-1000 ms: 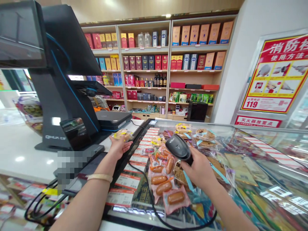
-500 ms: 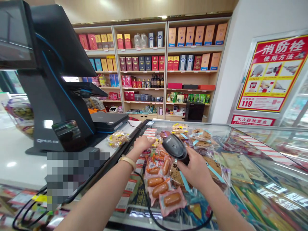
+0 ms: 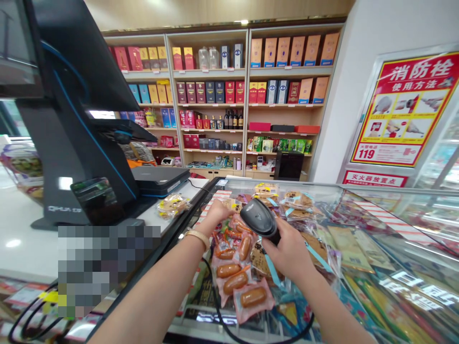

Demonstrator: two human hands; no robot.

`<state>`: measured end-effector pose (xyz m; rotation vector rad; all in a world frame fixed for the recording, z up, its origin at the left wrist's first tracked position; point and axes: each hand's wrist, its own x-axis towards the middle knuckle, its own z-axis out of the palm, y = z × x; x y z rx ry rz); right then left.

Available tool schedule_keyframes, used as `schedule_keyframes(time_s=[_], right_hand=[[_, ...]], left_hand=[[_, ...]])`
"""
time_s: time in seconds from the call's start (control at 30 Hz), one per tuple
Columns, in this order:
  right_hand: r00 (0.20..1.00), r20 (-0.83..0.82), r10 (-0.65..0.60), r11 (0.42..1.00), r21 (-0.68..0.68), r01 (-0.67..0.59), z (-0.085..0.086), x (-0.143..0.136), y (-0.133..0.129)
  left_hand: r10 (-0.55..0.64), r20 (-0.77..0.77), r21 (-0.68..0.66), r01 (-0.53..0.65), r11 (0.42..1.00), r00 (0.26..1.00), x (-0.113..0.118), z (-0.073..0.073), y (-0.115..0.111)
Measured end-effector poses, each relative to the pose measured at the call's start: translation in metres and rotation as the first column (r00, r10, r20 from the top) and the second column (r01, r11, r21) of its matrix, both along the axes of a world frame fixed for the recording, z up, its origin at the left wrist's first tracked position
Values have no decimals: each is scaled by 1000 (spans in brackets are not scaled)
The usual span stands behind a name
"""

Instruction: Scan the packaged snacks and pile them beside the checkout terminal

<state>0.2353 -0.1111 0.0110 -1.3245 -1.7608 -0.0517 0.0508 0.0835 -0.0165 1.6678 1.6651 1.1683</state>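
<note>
The person before us, arms bare. Left forearm (image 3: pixel 154 286): extended forward and inward; left hand (image 3: pixel 217 215) the farther forward, its finger closure unclear. Right forearm (image 3: pixel 330 303): slanted inward; right hand (image 3: pixel 292 248) closed in a grip, thumb on the inner side. Hands apart.

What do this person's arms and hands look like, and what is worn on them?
The left grip and right grip are bare hands, without gloves. The left arm and right arm show no sleeves within the picture. A pale, rounded bracelet circles the left wrist; none shows on the right.
</note>
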Motion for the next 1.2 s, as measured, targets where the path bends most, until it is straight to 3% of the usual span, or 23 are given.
schedule_keyframes(time_s=[0.2,0.4,0.6,0.83,1.2], right_hand=[[999,-40,23,1000,-3,-23,1,1,0],[992,-105,65,998,17,-63,6,1,-2],[978,-163,129,992,26,-127,9,-1,-4],[984,-160,72,997,6,-72,10,0,-5],[983,-165,79,997,-10,-82,7,2,-4]], left_hand=[[-22,240,-25,29,999,970,-15,13,-34],[-184,510,241,65,968,840,-19,16,-65],[-267,496,325,109,939,826,-10,14,-79],[-278,526,306,126,944,804,-4,17,-87],[-327,504,363,148,920,800,-6,12,-83]])
